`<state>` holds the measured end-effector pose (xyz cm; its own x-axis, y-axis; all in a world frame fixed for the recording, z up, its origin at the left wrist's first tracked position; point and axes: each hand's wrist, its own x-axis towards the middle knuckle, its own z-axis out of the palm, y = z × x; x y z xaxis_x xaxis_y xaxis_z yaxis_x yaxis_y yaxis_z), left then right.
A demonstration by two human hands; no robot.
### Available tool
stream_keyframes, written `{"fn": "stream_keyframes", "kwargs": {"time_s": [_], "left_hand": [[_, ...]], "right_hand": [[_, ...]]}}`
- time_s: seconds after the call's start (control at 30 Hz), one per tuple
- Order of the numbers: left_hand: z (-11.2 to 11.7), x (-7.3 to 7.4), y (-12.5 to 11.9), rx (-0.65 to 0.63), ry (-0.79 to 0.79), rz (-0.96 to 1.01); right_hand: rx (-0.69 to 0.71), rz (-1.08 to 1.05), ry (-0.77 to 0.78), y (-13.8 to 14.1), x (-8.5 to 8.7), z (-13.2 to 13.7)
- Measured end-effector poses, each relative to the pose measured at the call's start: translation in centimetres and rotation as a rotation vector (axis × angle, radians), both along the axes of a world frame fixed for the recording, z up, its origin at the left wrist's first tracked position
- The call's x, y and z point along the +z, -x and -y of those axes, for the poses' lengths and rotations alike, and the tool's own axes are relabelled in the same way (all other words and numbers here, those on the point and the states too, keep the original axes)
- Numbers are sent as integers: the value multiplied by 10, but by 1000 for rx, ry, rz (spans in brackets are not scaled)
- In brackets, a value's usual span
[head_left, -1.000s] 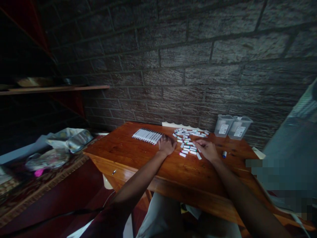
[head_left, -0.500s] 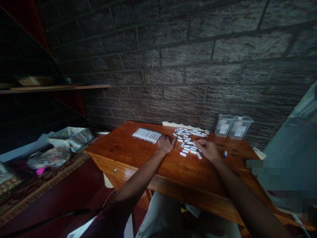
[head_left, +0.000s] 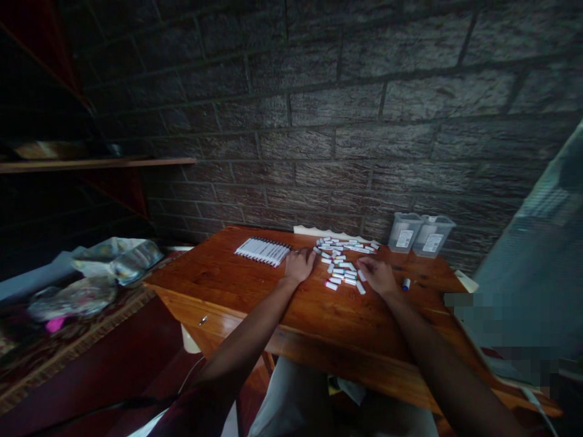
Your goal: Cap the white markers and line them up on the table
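- Orange-brown wood makes up the counter (head_left: 191,277), which spans the middle of the frame.
- The left hand (head_left: 298,266) lies palm down on it, near the centre of the frame, open, with the thumb spread out to the right.
- Just beside its fingers, on the left, a row of white pens (head_left: 262,251) with dark ends lies side by side.
- To the right of the left hand, loose white pieces (head_left: 338,274), short and with coloured ends, lie scattered between the two hands.
- The right hand (head_left: 377,274), right of centre, is at the right edge of these pieces, with its fingers bent; whether it grips one, I cannot tell.
- A few longer pens (head_left: 361,247) lie at the back of the scatter.
- A blue-ended piece (head_left: 406,284) stands apart, right of the right hand.
- Two clear boxes (head_left: 422,237) with white labels stand together at the counter's back right, by the brick wall (head_left: 314,145).
- A white wavy-edged strip (head_left: 325,232) runs along the back edge.
- Plastic bags (head_left: 121,258) lie at the lower left of the frame, below a shelf (head_left: 136,162).
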<state>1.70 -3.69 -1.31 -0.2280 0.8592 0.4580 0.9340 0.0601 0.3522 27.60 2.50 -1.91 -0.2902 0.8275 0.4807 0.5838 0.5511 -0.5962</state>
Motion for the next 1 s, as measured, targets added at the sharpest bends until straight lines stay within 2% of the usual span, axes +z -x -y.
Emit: {"fn": "stream_keyframes", "kwargs": {"time_s": [0.13,0.3,0.43,0.57,0.63,0.7,0.8,0.9,1.0], "left_hand": [[0,3,-1,-67,-39,-20],[2,7,-3,-106,-82,-3],[3,6,-3,-116,-88,-3],[2,4,-1,-145,-89,1],[4,6,-3,-188,-125,8],[8,10,-8,-236,-216,-9],[15,17,-20,-340,-352,-116],[17,19,-29,-479,-374,-245],[14,15,-31,-527,-338,-302]], "right_hand": [[-146,271,-50,-4,2,-28],[-161,455,42,5,13,-48],[-200,509,139,12,18,-43],[-271,552,200,10,27,-26],[-253,539,155,9,34,-12],[-197,493,42,11,38,4],[-127,424,-114,19,37,25],[-29,349,-245,26,31,34],[36,299,-301,26,25,34]]}}
